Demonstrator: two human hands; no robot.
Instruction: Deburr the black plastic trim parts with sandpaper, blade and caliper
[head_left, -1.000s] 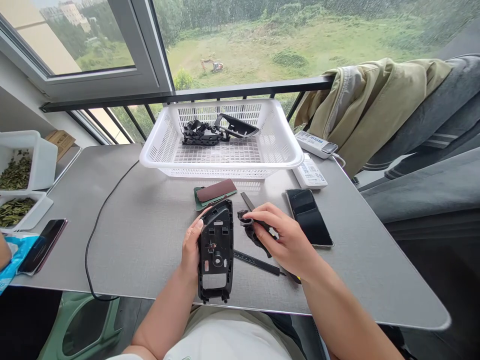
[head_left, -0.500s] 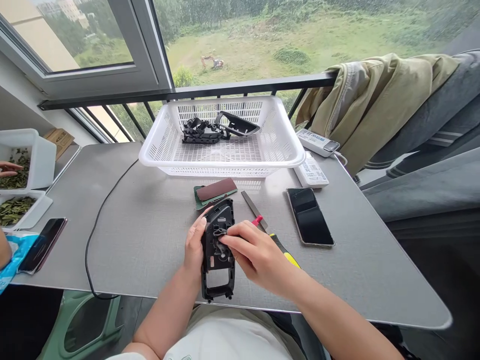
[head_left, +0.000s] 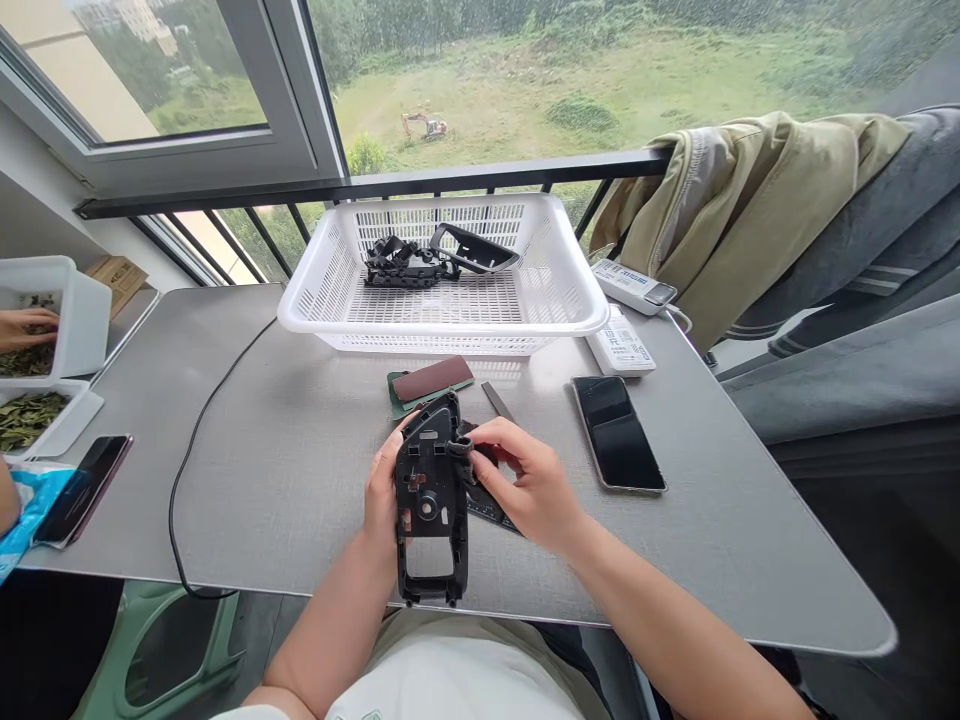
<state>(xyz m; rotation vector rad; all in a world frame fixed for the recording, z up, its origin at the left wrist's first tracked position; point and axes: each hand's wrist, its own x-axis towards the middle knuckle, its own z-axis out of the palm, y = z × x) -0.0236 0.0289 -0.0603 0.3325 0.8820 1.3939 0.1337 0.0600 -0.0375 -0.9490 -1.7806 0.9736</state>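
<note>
- Head view: our left hand [head_left: 382, 485] grips the black plastic housing [head_left: 442, 490] by its left edge, above the surface [head_left: 300, 480], its long axis pointing away from us.
- Our right hand [head_left: 532, 490] pinches a dark crumpled cloth [head_left: 460, 452] at its upper right rim.

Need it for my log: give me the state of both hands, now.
Left hand: closed, holding a black frame.
Right hand: closed, pinching a dark rag.
</note>
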